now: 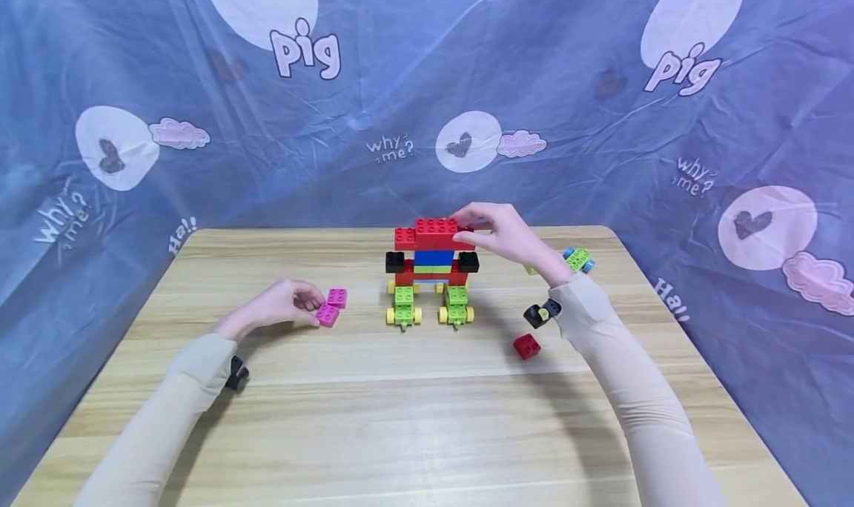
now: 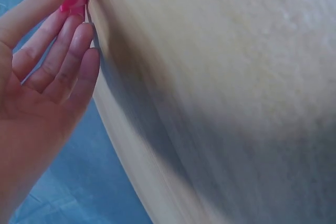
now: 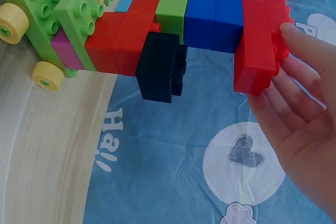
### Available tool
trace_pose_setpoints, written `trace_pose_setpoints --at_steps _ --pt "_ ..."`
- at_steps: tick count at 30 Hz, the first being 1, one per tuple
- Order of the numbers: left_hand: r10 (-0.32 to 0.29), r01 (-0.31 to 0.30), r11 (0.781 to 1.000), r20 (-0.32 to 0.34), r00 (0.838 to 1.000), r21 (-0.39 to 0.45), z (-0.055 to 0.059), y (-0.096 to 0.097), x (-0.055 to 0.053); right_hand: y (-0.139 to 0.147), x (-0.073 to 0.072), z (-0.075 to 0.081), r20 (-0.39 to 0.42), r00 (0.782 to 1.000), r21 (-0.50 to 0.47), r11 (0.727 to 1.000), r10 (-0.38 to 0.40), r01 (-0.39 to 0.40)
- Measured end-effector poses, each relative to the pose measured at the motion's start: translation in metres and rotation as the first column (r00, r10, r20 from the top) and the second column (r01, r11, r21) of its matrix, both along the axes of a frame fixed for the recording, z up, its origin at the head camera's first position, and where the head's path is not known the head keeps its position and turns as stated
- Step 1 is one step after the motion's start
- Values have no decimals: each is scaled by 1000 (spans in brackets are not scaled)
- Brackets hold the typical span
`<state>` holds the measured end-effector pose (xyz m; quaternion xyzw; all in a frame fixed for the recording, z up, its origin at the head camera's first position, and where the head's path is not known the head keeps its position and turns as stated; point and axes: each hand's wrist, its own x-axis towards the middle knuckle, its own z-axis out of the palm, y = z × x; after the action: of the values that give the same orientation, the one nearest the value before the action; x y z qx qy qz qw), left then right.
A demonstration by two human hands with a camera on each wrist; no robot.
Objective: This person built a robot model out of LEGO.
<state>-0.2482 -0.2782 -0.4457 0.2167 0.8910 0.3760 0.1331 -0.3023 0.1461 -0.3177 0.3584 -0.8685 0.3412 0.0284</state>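
Note:
My left hand (image 1: 288, 304) pinches a pink toy brick (image 1: 328, 314) between thumb and fingers, low over the table. A second pink brick (image 1: 337, 297) lies right beside it. At mid-table stands a tall toy brick build (image 1: 434, 258) on green wheeled bases (image 3: 44, 19) with yellow wheels. It has red, lime and blue layers, and a black brick (image 3: 157, 66) sticks out at each side. My right hand (image 1: 497, 231) grips the red top bricks (image 3: 257, 40) at their right end, thumb on the near face and fingers behind.
One loose red brick (image 1: 527, 346) lies on the wooden table (image 1: 373, 433), right of the build. Behind my right wrist is a small green brick car (image 1: 579, 259) with blue wheels. A blue printed cloth (image 1: 373, 62) hangs around the table's back and sides.

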Motion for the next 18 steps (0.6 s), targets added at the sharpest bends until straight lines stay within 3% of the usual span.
trace_pose_setpoints --at_steps 6,10,14,18 --pt "-28 28 1000 -6 1000 9 -1 0 1 0 -1 0 -3 1000 2 1000 -3 3" --pt "-29 29 1000 29 999 7 0 -3 3 1 0 0 5 1000 4 1000 -1 1" --pt "-10 8 1000 69 998 25 10 -6 3 1 -1 0 8 1000 3 1000 2 -2" --pt "-7 4 998 50 999 62 25 -7 -2 1 0 0 8 1000 2 1000 3 -3"
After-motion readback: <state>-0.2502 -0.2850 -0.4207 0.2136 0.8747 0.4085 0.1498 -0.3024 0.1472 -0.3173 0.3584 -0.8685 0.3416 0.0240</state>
